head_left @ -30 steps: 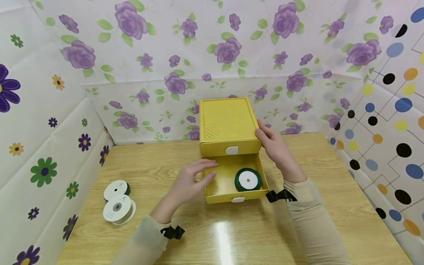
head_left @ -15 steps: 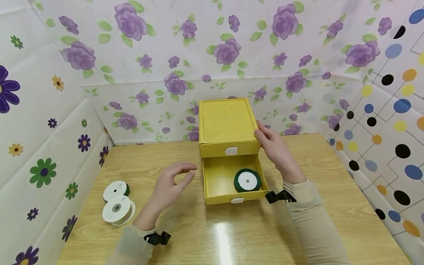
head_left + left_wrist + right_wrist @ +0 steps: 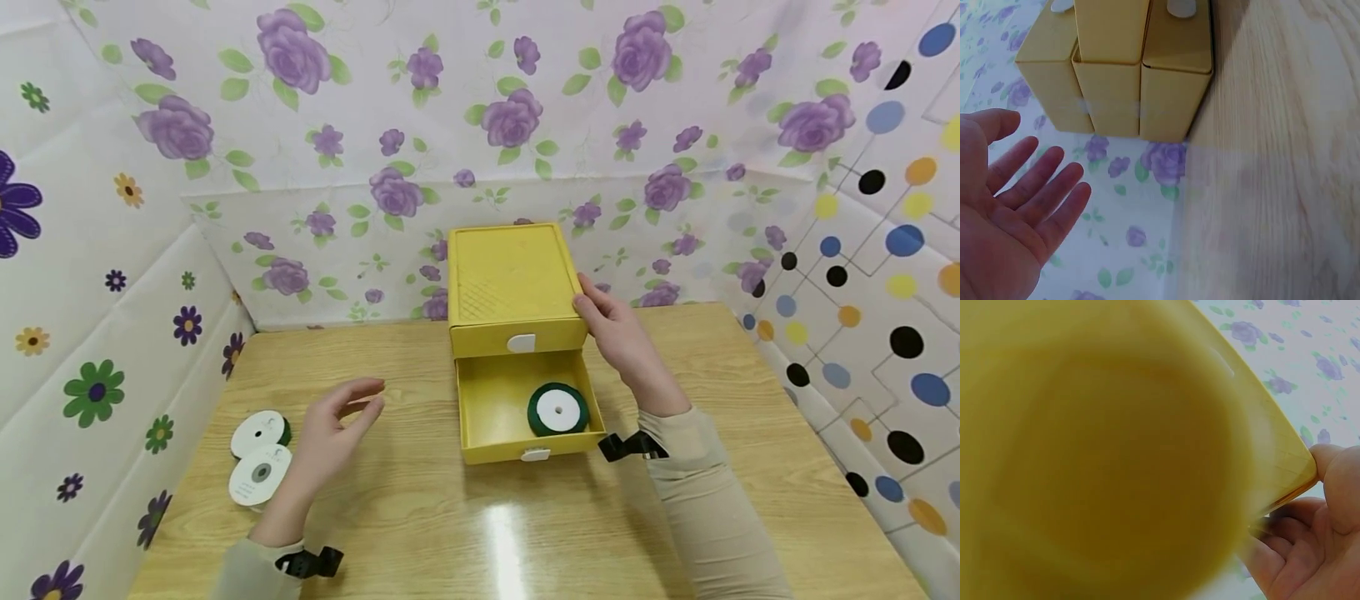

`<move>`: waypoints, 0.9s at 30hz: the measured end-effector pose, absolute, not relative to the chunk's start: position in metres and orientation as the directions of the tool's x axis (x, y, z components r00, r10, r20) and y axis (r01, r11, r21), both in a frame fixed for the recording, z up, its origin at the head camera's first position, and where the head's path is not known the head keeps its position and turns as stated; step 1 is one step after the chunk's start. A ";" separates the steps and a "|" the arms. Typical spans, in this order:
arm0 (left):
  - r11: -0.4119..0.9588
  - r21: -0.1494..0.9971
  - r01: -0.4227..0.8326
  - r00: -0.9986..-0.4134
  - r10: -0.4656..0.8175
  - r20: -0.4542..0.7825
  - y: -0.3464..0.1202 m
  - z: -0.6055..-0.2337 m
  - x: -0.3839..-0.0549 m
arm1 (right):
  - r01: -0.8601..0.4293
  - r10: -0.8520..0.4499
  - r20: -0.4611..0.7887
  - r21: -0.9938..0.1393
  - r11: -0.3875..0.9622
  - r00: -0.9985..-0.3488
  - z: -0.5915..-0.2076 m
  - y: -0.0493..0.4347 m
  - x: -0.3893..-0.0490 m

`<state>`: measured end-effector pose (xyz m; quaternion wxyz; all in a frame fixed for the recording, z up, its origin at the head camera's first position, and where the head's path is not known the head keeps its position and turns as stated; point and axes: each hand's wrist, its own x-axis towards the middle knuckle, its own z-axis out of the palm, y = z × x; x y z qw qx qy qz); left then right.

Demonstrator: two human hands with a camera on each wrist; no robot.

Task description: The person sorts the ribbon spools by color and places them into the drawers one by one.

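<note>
A yellow drawer box (image 3: pixel 510 275) stands near the back wall, with one drawer (image 3: pixel 487 400) pulled out. Inside that drawer lies a spool of dark green ribbon (image 3: pixel 558 410) with a white face. My right hand (image 3: pixel 618 337) grips the box's right side, thumb at the top edge. In the right wrist view the thumb and curled fingers of the right hand (image 3: pixel 1310 531) hold the box's corner. My left hand (image 3: pixel 333 433) is in the air left of the drawer, fingers apart and holding nothing. In the left wrist view, the left hand's palm (image 3: pixel 1004 237) shows bare, away from the box (image 3: pixel 1113 94).
On the table's left side lie a white-faced ribbon spool (image 3: pixel 257 433) with green ribbon and another white spool (image 3: pixel 258 475), partly behind the left hand. The wooden table (image 3: pixel 420 533) meets flower-patterned cloth (image 3: pixel 337 275) at the back.
My left hand has moved left, away from the drawer and toward the white spools. The right hand stays on the box, and the drawer and green spool stay as they were.
</note>
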<state>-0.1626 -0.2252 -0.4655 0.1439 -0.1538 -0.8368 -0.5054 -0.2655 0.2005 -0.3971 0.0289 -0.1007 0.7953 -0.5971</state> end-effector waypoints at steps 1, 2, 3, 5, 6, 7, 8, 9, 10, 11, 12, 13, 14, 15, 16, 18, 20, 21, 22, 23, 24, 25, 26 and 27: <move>0.447 0.808 0.384 -0.919 0.101 0.381 -0.229 -0.466 -0.161 | -0.124 -0.195 0.073 -0.955 0.269 -0.978 -0.397 0.200 -0.265; 0.458 0.811 0.364 -0.927 0.090 0.364 -0.233 -0.467 -0.159 | -0.123 -0.196 0.071 -0.955 0.270 -0.978 -0.397 0.199 -0.265; 0.465 0.817 0.341 -0.935 0.081 0.345 -0.237 -0.468 -0.158 | -0.122 -0.196 0.069 -0.955 0.272 -0.978 -0.398 0.199 -0.265; 0.485 0.820 0.303 -0.947 0.059 0.315 -0.244 -0.470 -0.155 | -0.120 -0.197 0.067 -0.955 0.270 -0.978 -0.398 0.199 -0.266; 0.501 0.819 0.281 -0.954 0.049 0.297 -0.248 -0.470 -0.154 | -0.119 -0.198 0.066 -0.956 0.268 -0.978 -0.399 0.199 -0.266; 0.514 0.816 0.263 -0.959 0.042 0.282 -0.251 -0.470 -0.153 | -0.117 -0.196 0.065 -0.956 0.267 -0.978 -0.399 0.200 -0.266; 0.530 0.811 0.248 -0.962 0.034 0.271 -0.255 -0.471 -0.152 | -0.117 -0.195 0.066 -0.957 0.266 -0.979 -0.399 0.200 -0.267; 0.543 0.807 0.232 -0.965 0.026 0.260 -0.258 -0.471 -0.151 | -0.118 -0.194 0.067 -0.957 0.265 -0.979 -0.400 0.200 -0.267; 0.555 0.802 0.219 -0.968 0.019 0.251 -0.262 -0.471 -0.149 | -0.119 -0.193 0.068 -0.957 0.265 -0.979 -0.400 0.200 -0.267; 0.569 0.796 0.207 -0.970 0.014 0.243 -0.265 -0.470 -0.148 | -0.119 -0.192 0.069 -0.957 0.265 -0.979 -0.399 0.200 -0.267; 0.581 0.790 0.198 -0.972 0.011 0.236 -0.268 -0.470 -0.147 | -0.121 -0.191 0.071 -0.956 0.266 -0.979 -0.399 0.200 -0.267; 0.590 0.785 0.191 -0.973 0.008 0.231 -0.271 -0.469 -0.146 | -0.122 -0.190 0.072 -0.956 0.268 -0.979 -0.399 0.200 -0.267; 0.600 0.779 0.183 -0.974 0.003 0.226 -0.275 -0.469 -0.145 | -0.124 -0.191 0.074 -0.955 0.268 -0.979 -0.399 0.200 -0.267; 0.612 0.771 0.177 -0.975 -0.001 0.224 -0.278 -0.468 -0.144 | -0.126 -0.192 0.074 -0.955 0.270 -0.979 -0.399 0.200 -0.267; 0.621 0.764 0.173 -0.975 -0.003 0.224 -0.281 -0.468 -0.143 | -0.125 -0.192 0.074 -0.954 0.273 -0.979 -0.399 0.200 -0.266; 0.638 0.751 0.168 -0.974 -0.009 0.226 -0.288 -0.467 -0.142 | -0.126 -0.195 0.074 -0.954 0.271 -0.978 -0.399 0.200 -0.266; 0.655 0.739 0.160 -0.974 -0.018 0.227 -0.295 -0.468 -0.141 | -0.127 -0.196 0.075 -0.955 0.269 -0.978 -0.399 0.200 -0.267; 0.661 0.735 0.153 -0.975 -0.022 0.223 -0.298 -0.468 -0.141 | -0.127 -0.196 0.075 -0.955 0.268 -0.978 -0.399 0.200 -0.267; 0.666 0.733 0.141 -0.976 -0.028 0.214 -0.302 -0.467 -0.141 | -0.127 -0.196 0.076 -0.956 0.266 -0.978 -0.399 0.200 -0.267; 0.670 0.732 0.127 -0.979 -0.035 0.202 -0.305 -0.467 -0.140 | -0.129 -0.197 0.078 -0.956 0.263 -0.977 -0.398 0.200 -0.267; 0.675 0.730 0.111 -0.981 -0.043 0.189 -0.309 -0.466 -0.140 | -0.130 -0.199 0.079 -0.957 0.259 -0.977 -0.398 0.200 -0.267; 0.682 0.726 0.089 -0.983 -0.055 0.172 -0.312 -0.465 -0.140 | -0.130 -0.199 0.079 -0.957 0.260 -0.977 -0.398 0.200 -0.267; 0.685 0.725 0.065 -0.986 -0.068 0.153 -0.315 -0.463 -0.140 | -0.129 -0.200 0.078 -0.957 0.259 -0.977 -0.398 0.200 -0.267; 0.685 0.727 0.041 -0.988 -0.081 0.132 -0.319 -0.462 -0.140 | -0.129 -0.200 0.078 -0.957 0.259 -0.977 -0.398 0.200 -0.267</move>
